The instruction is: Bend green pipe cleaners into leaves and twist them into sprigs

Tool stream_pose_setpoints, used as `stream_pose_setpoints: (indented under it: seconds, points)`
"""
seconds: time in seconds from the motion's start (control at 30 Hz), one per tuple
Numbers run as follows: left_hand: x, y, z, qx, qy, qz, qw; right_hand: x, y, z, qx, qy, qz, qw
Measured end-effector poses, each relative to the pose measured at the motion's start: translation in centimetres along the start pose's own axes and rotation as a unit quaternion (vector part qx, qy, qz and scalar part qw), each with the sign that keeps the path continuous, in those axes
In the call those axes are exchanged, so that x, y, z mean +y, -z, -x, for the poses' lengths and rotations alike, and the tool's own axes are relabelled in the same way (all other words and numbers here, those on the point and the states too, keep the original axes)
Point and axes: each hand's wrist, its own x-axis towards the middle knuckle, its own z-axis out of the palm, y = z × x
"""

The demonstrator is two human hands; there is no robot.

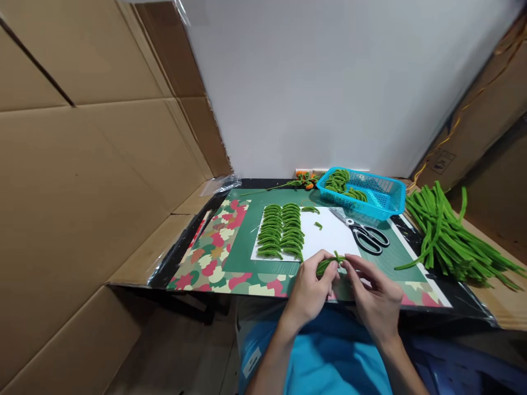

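Near the table's front edge, my left hand grips a leaf-shaped piece made of green pipe cleaner. My right hand is closed beside it, thumb and forefinger pinching the piece's right end, where short green tips stick out. Beyond my hands lies a white sheet. Two columns of curved green pipe-cleaner pieces cover its left part. A single curved piece and a small bent scrap rest farther right. Scissors with black handles lie partly open on the sheet's right side.
A blue plastic basket at the back holds more curved green pieces. Orange flowers on a green stem lie left of it. Long green pipe cleaners are heaped at right. Cardboard walls the left side.
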Motion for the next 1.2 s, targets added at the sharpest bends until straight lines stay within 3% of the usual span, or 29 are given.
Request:
stream_pose_setpoints:
  seconds: [0.33, 0.57, 0.73, 0.9, 1.2]
  points:
    - [-0.3, -0.1, 0.2, 0.026, 0.006, -0.016, 1.0, -0.1, 0.3, 0.0, -0.076, 0.051, 0.064, 0.994]
    - [0.5, -0.1, 0.4, 0.045, -0.013, -0.074, 0.996, -0.3, 0.0, 0.1, -0.073, 0.077, 0.057, 0.993]
    - [0.3, -0.1, 0.3, 0.066, -0.028, -0.085, 0.994, -0.5, -0.2, -0.2, -0.095, 0.037, 0.028, 0.994]
    - [0.4, 0.0, 0.4, 0.037, -0.032, -0.078, 0.996, -0.6, -0.1, -0.7, -0.122, -0.033, 0.0, 0.992]
    - [0.6, 0.2, 0.5, 0.006, -0.035, -0.063, 0.997, -1.3, 0.1, -1.4, -0.141, -0.043, -0.057, 0.987]
